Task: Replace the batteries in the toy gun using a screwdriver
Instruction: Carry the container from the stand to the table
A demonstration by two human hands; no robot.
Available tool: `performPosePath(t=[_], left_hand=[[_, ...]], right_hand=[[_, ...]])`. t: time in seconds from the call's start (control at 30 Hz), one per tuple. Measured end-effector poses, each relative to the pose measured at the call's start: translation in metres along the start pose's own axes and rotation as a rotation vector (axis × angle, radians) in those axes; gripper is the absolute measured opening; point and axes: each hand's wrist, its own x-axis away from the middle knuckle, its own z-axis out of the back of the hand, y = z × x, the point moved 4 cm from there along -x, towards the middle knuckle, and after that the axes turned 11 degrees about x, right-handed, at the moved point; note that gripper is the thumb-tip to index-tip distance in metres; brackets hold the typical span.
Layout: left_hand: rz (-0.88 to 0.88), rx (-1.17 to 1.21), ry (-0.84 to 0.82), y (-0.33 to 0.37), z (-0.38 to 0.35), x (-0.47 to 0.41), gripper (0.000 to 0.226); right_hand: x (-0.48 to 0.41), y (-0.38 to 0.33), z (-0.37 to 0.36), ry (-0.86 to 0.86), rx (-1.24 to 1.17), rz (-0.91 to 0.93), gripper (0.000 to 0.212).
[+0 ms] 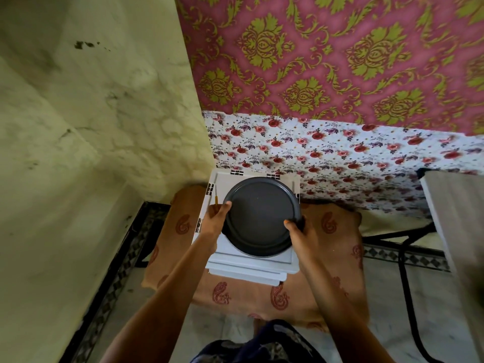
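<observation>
A round dark grey plate (260, 218) rests on a white plastic stool (248, 263). My left hand (216, 221) grips the plate's left rim with the thumb on top, and a thin yellow-handled screwdriver (216, 195) sticks up from the same hand. My right hand (301, 233) grips the plate's right rim, thumb on the edge. The plate looks empty. No toy gun or batteries are visible.
The stool stands on a tan paisley cloth (335, 258) over a pale tiled floor. A yellowish wall (91, 127) is at the left, patterned wallpaper (340, 61) behind. A grey furniture edge (455, 218) and a black cable (408, 297) are at the right.
</observation>
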Motion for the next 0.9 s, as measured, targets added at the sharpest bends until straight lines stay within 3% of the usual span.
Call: performPosePath(t=[0.2,0.33,0.53,0.77,0.9], left_hand=[[-0.002,0.109,-0.034,-0.007,0.009,0.024,0.028],[-0.040,0.126,-0.057,-0.012,0.019,0.047,0.017],[-0.102,0.089,-0.130,-0.022,0.028,0.093,0.020],[-0.067,0.038,-0.241,-0.059,0.001,0.150,0.018],[-0.044,0.032,-0.243,-0.082,-0.033,0.187,0.014]], right_hand=[[0.021,0.001,0.012,0.017,-0.011,0.012,0.039],[0.055,0.011,0.022,0.030,-0.067,0.038,0.035],[0.123,0.031,0.042,0.023,-0.153,0.008,0.044],[0.181,0.072,0.103,0.187,-0.146,0.043,0.039],[0.190,0.107,0.148,0.196,-0.235,0.002,0.028]])
